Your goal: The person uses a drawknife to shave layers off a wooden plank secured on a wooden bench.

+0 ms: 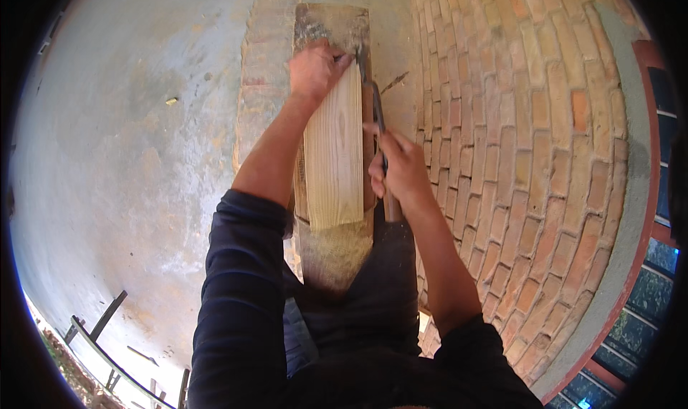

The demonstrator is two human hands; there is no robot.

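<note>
Pale-yellow, straight-grained wooden board (335,144) lies lengthwise on worn, dusty wooden bench (333,255). Left hand (315,69) curled at board's far end; cannot tell what it pinches. Right hand (400,164) grips long, dark-shafted tool (378,108). Steady board flat; guard left fingertips from tool's far end.

From head level, the single wide fisheye view looks steeply down and forward between two dark-sleeved arms (247,258), with the pale, rectangular wooden board (334,147) near and central; the tan-and-red brick surface (527,137) at right bends toward the view's rounded edge.
</note>
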